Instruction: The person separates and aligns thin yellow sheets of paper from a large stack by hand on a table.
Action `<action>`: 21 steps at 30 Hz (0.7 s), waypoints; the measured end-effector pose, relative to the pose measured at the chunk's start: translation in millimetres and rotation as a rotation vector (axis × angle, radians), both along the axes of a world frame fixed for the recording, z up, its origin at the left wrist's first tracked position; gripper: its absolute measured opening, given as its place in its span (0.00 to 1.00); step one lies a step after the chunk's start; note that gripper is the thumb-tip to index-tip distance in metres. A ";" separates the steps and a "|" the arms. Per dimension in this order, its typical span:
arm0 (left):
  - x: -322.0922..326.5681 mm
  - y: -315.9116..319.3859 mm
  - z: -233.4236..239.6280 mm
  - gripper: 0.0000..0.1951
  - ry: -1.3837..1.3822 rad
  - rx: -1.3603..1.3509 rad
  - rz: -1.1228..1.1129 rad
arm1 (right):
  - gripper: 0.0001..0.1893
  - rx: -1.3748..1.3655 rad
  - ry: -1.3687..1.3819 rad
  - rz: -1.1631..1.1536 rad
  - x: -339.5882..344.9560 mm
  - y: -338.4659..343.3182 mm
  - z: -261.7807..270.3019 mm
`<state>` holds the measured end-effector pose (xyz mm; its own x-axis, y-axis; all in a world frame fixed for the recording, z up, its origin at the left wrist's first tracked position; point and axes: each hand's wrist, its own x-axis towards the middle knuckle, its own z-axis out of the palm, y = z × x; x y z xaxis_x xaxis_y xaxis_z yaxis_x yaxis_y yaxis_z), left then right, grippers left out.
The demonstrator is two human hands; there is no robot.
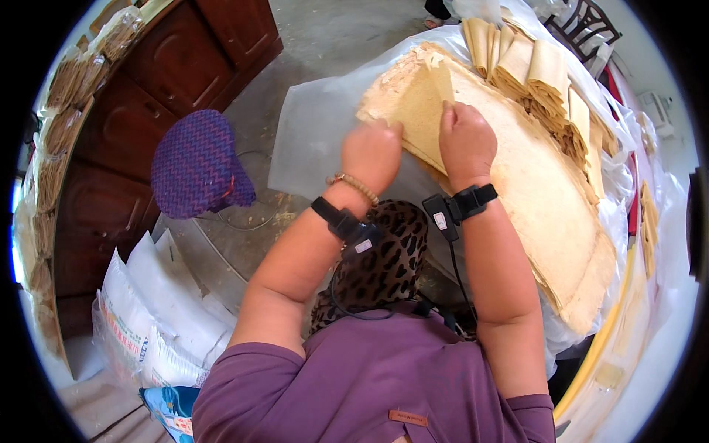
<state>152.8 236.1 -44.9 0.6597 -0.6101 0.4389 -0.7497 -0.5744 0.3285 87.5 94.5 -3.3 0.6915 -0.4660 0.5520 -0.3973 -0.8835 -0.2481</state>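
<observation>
A broad stack of thin, pale-tan flatbread sheets (pixel 545 205) lies on plastic sheeting in front of me and to my right. On its far-left part is a darker, partly folded thin flatbread sheet (pixel 418 105). My right hand (pixel 468 141) pinches a raised edge of this sheet between thumb and fingers. My left hand (pixel 372 155), blurred, is curled at the sheet's near-left edge; its fingertips are hidden, so I cannot tell whether they grip it. Each wrist wears a black strapped device, and a beaded bracelet (pixel 354 185) circles the left one.
Folded flatbreads (pixel 532 69) are piled along the stack's far-right side. Translucent plastic sheeting (pixel 316 133) hangs past the near-left edge. Left of me are a purple woven-covered seat (pixel 194 163), white printed sacks (pixel 160 299) and a dark wooden cabinet (pixel 171 61). Part of a person's foot (pixel 433 22) shows at the top.
</observation>
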 end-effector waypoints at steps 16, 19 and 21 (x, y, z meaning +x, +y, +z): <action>28.0 -110.3 7.5 0.10 -0.145 -0.070 -0.549 | 0.20 0.322 -0.307 -0.096 -35.0 -29.2 32.5; 20.8 -122.1 -13.0 0.12 -0.084 -0.127 -0.492 | 0.20 0.449 -0.493 -0.031 -46.6 -37.9 39.4; 24.9 -118.9 -20.1 0.12 -0.124 -0.175 -0.479 | 0.19 0.497 -0.577 -0.007 -57.9 -50.7 44.2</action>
